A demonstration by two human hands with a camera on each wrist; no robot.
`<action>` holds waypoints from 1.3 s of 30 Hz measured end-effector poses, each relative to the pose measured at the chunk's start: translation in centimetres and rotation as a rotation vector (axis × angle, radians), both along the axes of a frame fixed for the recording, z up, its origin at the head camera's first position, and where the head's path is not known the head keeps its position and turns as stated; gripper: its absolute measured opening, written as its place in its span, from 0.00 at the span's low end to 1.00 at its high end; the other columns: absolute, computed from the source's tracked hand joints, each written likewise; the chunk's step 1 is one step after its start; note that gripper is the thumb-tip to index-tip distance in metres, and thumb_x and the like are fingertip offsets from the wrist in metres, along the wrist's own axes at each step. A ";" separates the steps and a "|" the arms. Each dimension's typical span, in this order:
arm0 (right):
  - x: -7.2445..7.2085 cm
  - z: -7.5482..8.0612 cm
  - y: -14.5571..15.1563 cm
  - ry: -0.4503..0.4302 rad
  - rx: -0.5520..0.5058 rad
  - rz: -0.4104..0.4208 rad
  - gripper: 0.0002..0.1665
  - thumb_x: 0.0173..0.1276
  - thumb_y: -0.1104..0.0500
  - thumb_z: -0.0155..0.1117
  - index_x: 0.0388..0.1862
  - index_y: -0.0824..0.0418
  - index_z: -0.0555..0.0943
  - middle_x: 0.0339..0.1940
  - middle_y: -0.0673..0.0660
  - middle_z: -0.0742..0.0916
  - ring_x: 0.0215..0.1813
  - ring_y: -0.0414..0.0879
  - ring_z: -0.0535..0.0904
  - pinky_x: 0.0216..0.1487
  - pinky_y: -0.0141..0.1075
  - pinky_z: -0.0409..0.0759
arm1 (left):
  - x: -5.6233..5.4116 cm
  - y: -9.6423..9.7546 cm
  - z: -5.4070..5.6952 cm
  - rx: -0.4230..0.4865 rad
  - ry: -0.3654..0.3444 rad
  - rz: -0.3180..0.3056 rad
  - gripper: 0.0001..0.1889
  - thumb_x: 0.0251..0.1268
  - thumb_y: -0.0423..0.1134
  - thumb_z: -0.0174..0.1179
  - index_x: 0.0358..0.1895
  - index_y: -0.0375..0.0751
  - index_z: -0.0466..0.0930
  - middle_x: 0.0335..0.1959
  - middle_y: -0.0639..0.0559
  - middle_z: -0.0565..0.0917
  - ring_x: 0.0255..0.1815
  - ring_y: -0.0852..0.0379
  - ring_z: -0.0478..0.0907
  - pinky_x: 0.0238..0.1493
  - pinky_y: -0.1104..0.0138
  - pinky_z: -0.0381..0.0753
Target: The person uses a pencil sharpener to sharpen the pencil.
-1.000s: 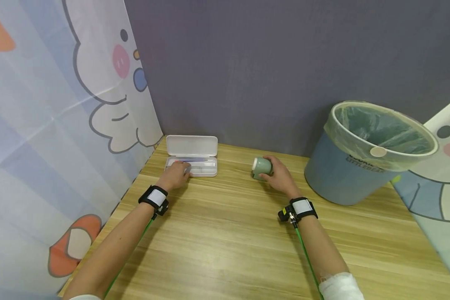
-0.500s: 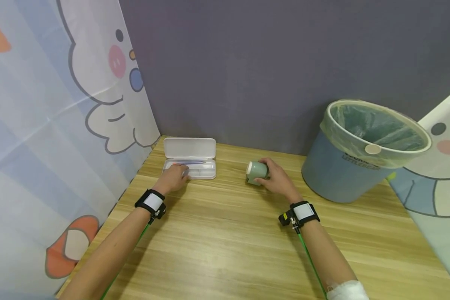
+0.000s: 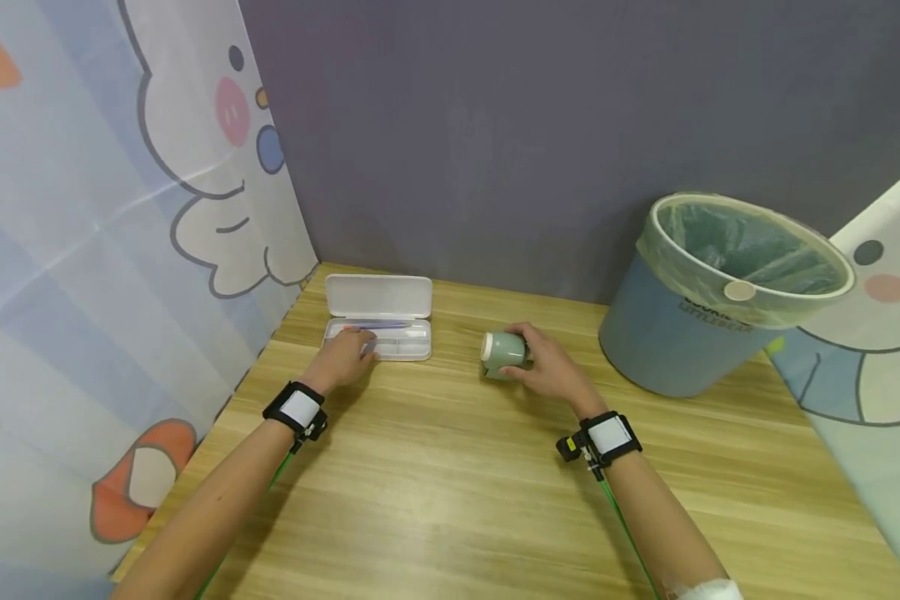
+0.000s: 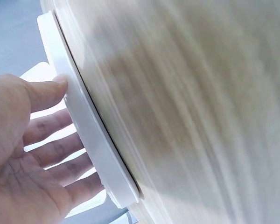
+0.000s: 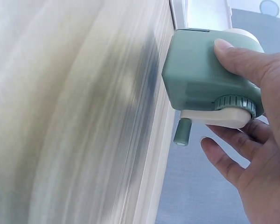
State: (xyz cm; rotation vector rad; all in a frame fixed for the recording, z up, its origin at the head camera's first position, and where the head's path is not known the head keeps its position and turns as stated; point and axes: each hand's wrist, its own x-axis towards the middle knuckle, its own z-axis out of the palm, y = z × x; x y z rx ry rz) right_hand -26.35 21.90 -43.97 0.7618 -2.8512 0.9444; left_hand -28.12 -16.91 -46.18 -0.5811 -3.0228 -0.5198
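A white pencil case (image 3: 379, 295) lies with its lid up at the back left; a bluish pencil (image 3: 390, 325) rests in its rear part. My left hand (image 3: 339, 360) reaches over the front left of the case. In the left wrist view its thumb touches the case's rim (image 4: 91, 116), with the other fingers fairly straight and their tips hidden behind the wall. My right hand (image 3: 551, 371) grips a green pencil sharpener (image 3: 506, 354) between thumb and fingers. The sharpener's crank handle (image 5: 183, 131) shows in the right wrist view, close to the tabletop.
A blue trash bin (image 3: 675, 333) with a clear liner stands at the back right. Behind the wooden table (image 3: 435, 500) rises a grey wall (image 3: 450, 150). A cartoon-printed curtain (image 3: 67, 292) borders the left side.
My right hand has brought the pencil sharpener leftward and nearer to me. The left hand stays at the pencil case with little change. The head view has shifted slightly.
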 end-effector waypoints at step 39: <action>6.1 -1.4 -0.1 0.004 0.005 0.048 0.41 0.62 0.50 0.78 0.70 0.54 0.71 0.63 0.53 0.80 0.53 0.48 0.81 0.49 0.45 0.81 | 2.9 -0.2 0.4 0.048 0.005 -0.005 0.22 0.70 0.38 0.64 0.60 0.24 0.79 0.55 0.30 0.84 0.58 0.35 0.81 0.60 0.44 0.78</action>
